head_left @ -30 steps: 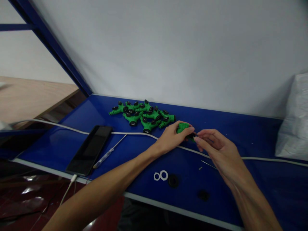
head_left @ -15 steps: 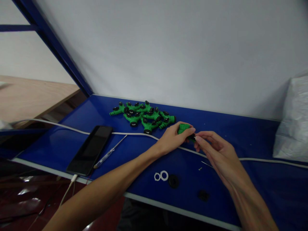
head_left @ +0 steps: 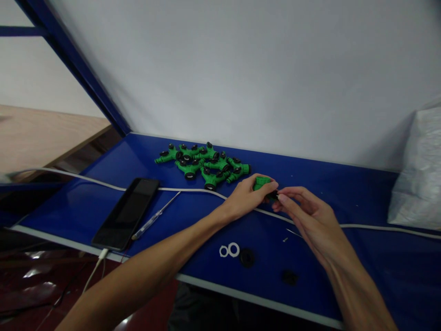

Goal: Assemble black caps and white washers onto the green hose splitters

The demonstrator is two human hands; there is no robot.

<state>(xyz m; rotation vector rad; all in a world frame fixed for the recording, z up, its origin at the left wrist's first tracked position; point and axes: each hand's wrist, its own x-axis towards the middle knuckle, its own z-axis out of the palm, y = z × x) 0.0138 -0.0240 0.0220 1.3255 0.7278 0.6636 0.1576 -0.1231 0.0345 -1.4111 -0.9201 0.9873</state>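
Note:
My left hand [head_left: 248, 196] is wrapped round a green Y-shaped hose splitter [head_left: 262, 182], with the thumb lying over its near side. My right hand [head_left: 303, 208] meets it from the right, thumb and forefinger pinched at the splitter's black part [head_left: 274, 195]. What those fingertips hold is too small and covered to make out. Below the hands lie a tiny screw [head_left: 285, 239] and a thin metal piece [head_left: 294, 232], partly behind the right hand. Closer to me are two white rings [head_left: 233, 249], a black ring [head_left: 246, 257] and a dark small part [head_left: 290, 277].
Several green hose splitters [head_left: 189, 168] with black valves lie grouped at the back of the blue table [head_left: 330, 184]. At left are a phone [head_left: 127, 214] and a screwdriver [head_left: 155, 217]. A white cable [head_left: 193, 190] crosses the table. A plastic-wrapped bundle [head_left: 416, 174] stands far right.
The view has shifted slightly. Both hands stay at the splitter in nearly the same pose, and the loose parts lie as they were.

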